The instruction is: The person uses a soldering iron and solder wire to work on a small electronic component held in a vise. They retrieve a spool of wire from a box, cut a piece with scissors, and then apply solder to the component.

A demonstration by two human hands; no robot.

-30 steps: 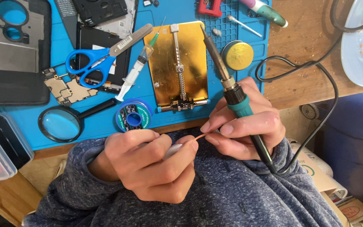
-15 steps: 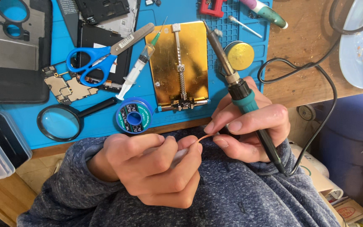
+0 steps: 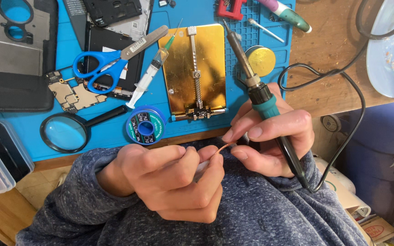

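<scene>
While the right hand (image 3: 270,141) is clamped on a teal-handled soldering iron (image 3: 263,98), pinching a thin copper strand (image 3: 224,146) with the closed left hand (image 3: 169,182), steady fingers seem wise.

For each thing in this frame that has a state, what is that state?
Left hand: closed on a thin copper strand.
Right hand: grips the soldering iron, fingertips pinch the strand.
Scissors: shut, lying flat.
Syringe: lying on the mat.
Solder spool: lying flat.
Magnifier: lying flat.
</scene>
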